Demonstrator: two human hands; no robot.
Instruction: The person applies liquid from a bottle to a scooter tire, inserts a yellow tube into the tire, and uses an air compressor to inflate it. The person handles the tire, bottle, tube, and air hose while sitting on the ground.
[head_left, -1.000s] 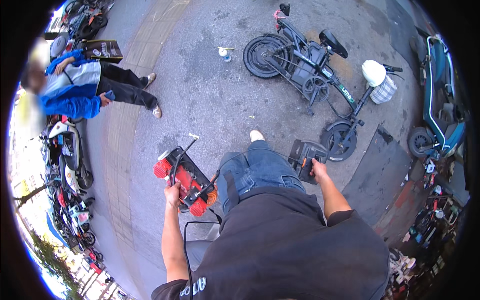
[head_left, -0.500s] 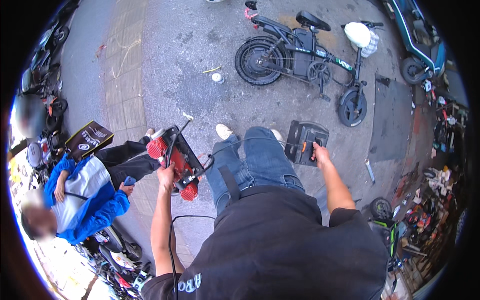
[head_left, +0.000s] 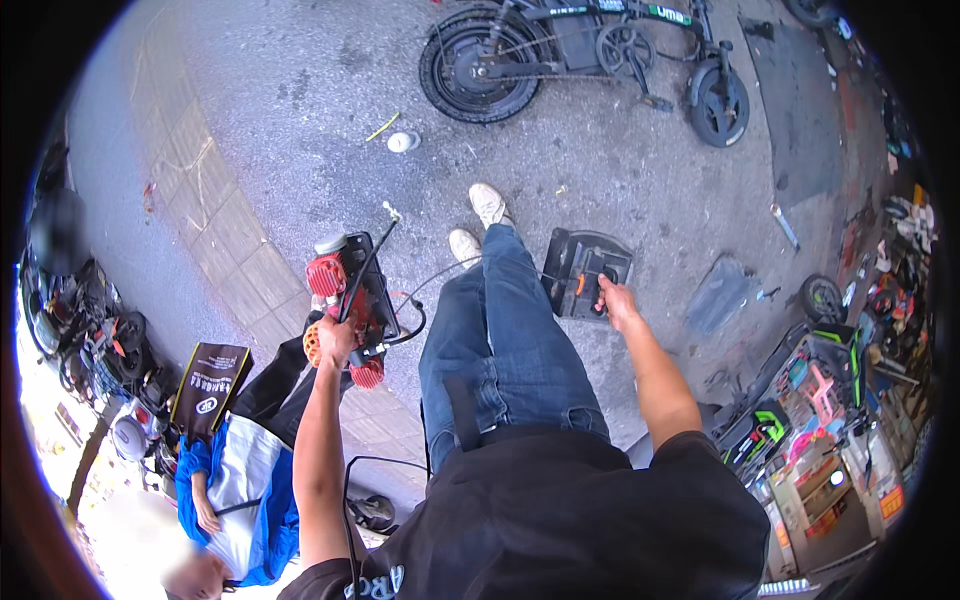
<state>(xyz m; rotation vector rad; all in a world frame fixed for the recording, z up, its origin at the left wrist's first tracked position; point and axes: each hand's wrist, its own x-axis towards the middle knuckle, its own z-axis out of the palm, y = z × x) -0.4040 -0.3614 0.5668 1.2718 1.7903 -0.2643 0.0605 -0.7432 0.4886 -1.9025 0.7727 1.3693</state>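
In my left hand (head_left: 335,338) I carry a small air compressor (head_left: 326,276) with red finned cylinder heads and a black frame, fingers closed round its top. A short black hose (head_left: 375,255) with a pale end sticks out from it. Off to the right, my right hand (head_left: 614,300) grips the handle of a flat black box (head_left: 590,255) with an orange part on top. A thin dark cable (head_left: 440,270) runs across my legs between compressor and box. Both loads hang beside my legs. The underside of each is hidden.
A black folding electric bike (head_left: 570,55) stands ahead, with a white cup (head_left: 403,142) on the pavement nearby. At left a person in a blue jacket (head_left: 265,500) holds a black bag (head_left: 210,385). A wrench (head_left: 785,228), green-black scooter parts (head_left: 765,430) and clutter lie right.
My view has turned and moved forward; the bike sits higher in view. My feet have shifted in a step. Both hands keep their hold on the compressor and the box.
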